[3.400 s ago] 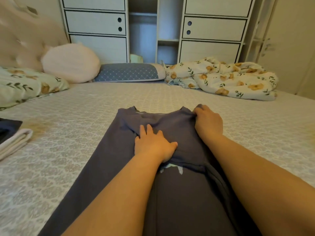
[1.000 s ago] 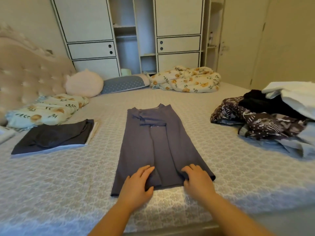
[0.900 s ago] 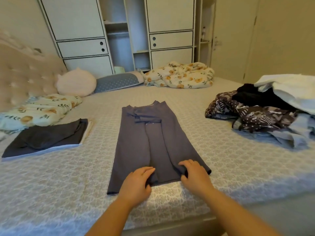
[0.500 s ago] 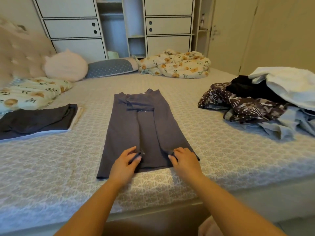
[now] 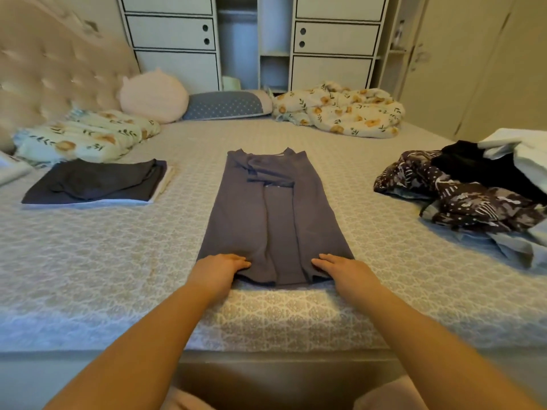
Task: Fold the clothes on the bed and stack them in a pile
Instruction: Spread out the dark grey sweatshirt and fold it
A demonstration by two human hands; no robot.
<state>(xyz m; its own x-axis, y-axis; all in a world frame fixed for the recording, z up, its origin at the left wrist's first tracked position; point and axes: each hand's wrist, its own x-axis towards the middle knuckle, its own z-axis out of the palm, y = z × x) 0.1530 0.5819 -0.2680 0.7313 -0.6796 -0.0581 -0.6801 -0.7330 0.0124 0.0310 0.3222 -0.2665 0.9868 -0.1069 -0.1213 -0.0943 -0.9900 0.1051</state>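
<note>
Progress looked partial. Shirt [image 5: 273, 214], grey-blue, lay flat at the centre of the bed [image 5: 103, 261], its sides and sleeves already turned in to make a long narrow strip running from 12 o'clock down to 6 o'clock. The crosswise folds, hem up toward collar, were not yet made.

Left hand [image 5: 220, 269] lay at the hem's 7 o'clock corner and right hand [image 5: 343, 269] at its 5 o'clock corner, well apart from each other. Both rested on the cloth with fingers fairly straight. Whether the thumbs had tucked under the hem I could not tell, so a real grip could not be confirmed.

Pile [image 5: 94, 182] of finished items sat at 10 o'clock: a dark folded piece on top of a lighter one, edges roughly square. That seemed the stack this shirt would join.

Heap [image 5: 473, 190] of unfolded clothes waited at 3 o'clock, a patterned dark garment, something black and some white cloth tangled together. By my judgement, most of the work remained: finish this shirt, move it onto the pile, then work through the heap.
</note>
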